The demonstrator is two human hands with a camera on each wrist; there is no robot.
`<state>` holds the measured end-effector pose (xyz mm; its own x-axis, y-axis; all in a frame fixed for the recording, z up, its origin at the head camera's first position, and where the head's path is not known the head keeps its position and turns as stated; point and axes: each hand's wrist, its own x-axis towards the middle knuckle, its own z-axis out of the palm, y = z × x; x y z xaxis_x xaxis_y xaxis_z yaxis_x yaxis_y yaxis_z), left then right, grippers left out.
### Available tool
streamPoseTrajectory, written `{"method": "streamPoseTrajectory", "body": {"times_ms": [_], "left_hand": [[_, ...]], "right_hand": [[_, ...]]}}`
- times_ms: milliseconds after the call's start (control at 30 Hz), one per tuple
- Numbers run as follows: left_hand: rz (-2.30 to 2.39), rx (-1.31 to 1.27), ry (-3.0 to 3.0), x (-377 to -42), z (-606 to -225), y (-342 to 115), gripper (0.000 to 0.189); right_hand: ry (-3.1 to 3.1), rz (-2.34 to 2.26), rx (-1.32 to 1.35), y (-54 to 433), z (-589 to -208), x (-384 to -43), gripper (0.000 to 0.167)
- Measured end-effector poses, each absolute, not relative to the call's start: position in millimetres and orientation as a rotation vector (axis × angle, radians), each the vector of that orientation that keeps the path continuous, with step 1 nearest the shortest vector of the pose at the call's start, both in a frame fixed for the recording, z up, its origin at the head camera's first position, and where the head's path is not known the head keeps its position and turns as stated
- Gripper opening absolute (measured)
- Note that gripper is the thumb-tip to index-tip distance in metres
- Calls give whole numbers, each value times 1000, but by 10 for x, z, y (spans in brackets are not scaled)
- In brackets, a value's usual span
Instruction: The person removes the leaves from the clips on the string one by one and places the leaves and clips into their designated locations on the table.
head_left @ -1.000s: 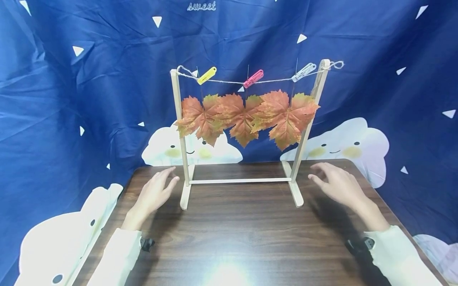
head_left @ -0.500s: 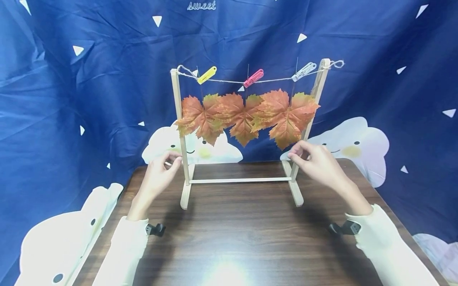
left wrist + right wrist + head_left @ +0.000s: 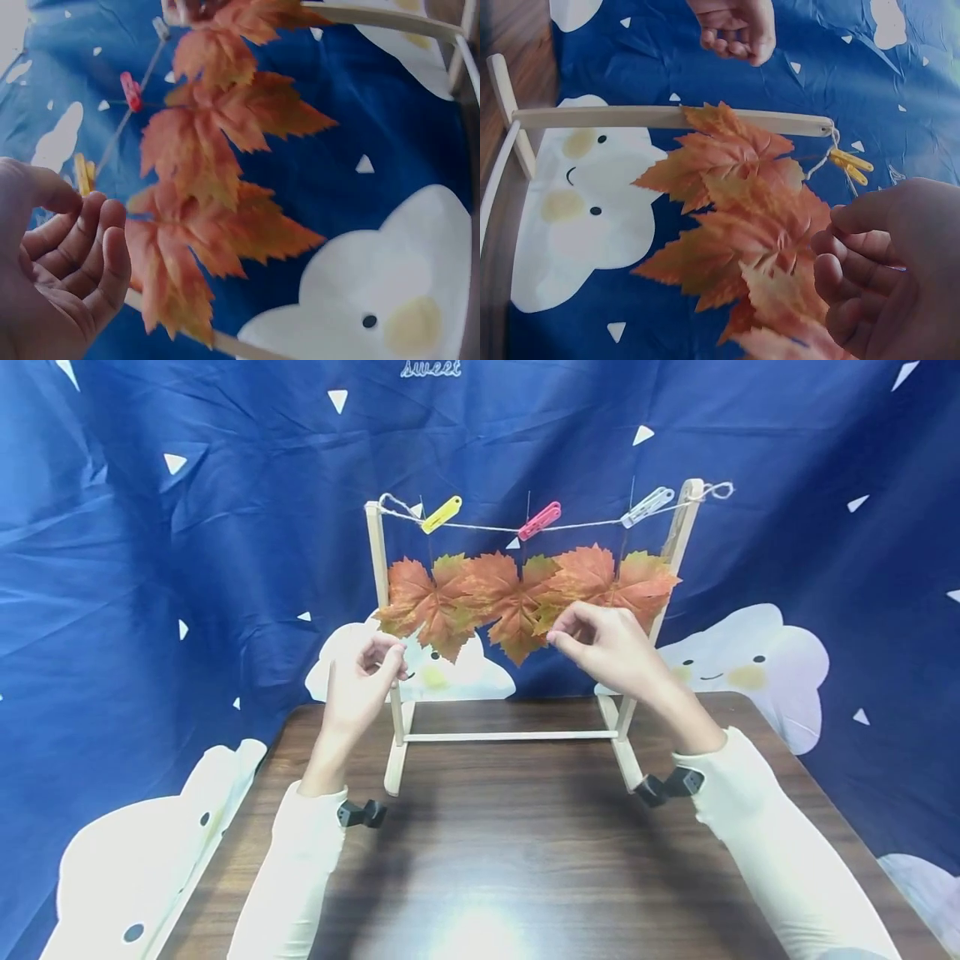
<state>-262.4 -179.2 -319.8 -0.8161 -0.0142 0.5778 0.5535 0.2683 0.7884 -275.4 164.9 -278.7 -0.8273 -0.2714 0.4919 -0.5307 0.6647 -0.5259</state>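
Three orange-green artificial maple leaves hang side by side from a string: a left leaf, a middle leaf and a right leaf. A yellow clothespin, a pink clothespin and a pale clothespin grip the string above them. My left hand is raised by the left post, fingers loosely bent and holding nothing. Before the right leaf is my right hand, covering its lower part; thumb and forefinger are close together with nothing visible between them. The right wrist view shows this hand beside the leaves.
The string runs between two posts of a wooden stand with a low crossbar. It stands toward the back of a dark brown table. Behind hangs a blue cloth printed with clouds and triangles. Each wrist wears a small black camera.
Both hands have risen from beside the stand's base and moved inward, the right further, now in front of the right leaf. The head view has shifted slightly. Leaves and clothespins hang as before.
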Motion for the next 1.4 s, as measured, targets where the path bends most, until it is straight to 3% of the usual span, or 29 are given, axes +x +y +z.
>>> {"method": "streamPoseTrajectory", "body": {"times_ms": [600,1400], "left_hand": [[-1619,-420,-1907,-2961,-2815,-1414,15],[-1444,-221,-1989,-3284,-2378,-1253,14]], "right_hand": [[-2485,1113,738,1059,-2238,-3104,15],[-2412,1104,667,702,-1631,-3311,18]]}}
